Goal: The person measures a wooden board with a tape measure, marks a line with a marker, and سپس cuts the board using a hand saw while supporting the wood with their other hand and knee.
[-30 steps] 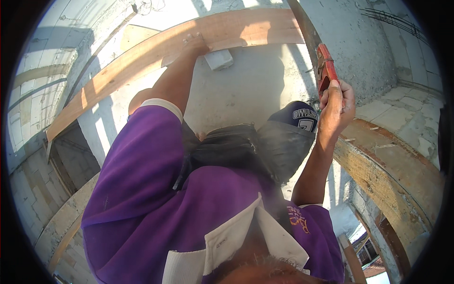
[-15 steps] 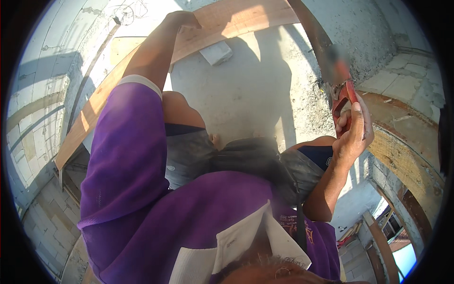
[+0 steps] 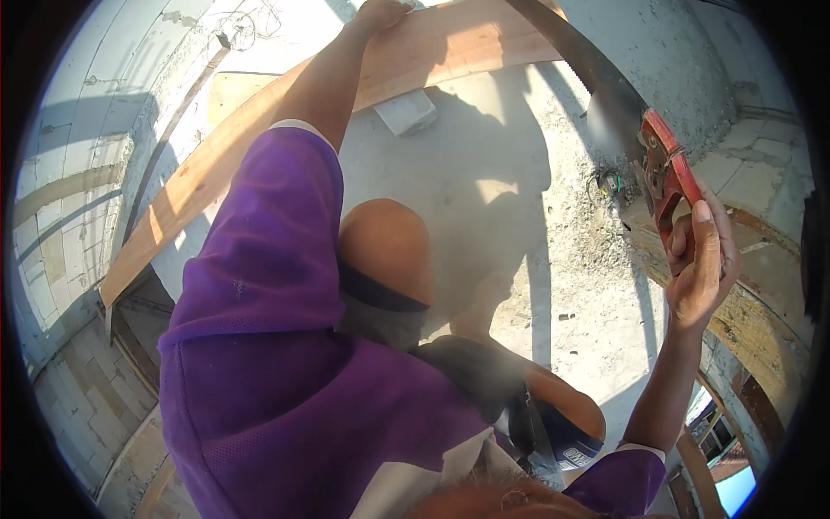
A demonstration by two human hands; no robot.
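Observation:
A long wooden board (image 3: 432,54) runs from the lower left up across the top of the view. My left hand (image 3: 380,12) grips its far edge near the top, with the fingers only partly seen. In my right hand (image 3: 705,259) is a handsaw (image 3: 670,169), the fingers wrapped round its red handle. The dark toothed blade slants up and left and crosses the right part of the board. Its tip is cut off by the upper rim.
A pale block (image 3: 406,114) lies beside the board's near edge. Rough concrete floor (image 3: 596,259) stretches below, with a small dark tangle (image 3: 608,183) near the saw. Block walls (image 3: 78,173) stand on the left. Timber (image 3: 756,320) lies at the right. My knee (image 3: 385,251) is bent in front.
My left hand has shifted up and right to the board's far edge. My right hand has moved right and down with the saw. My body and knees have shifted too.

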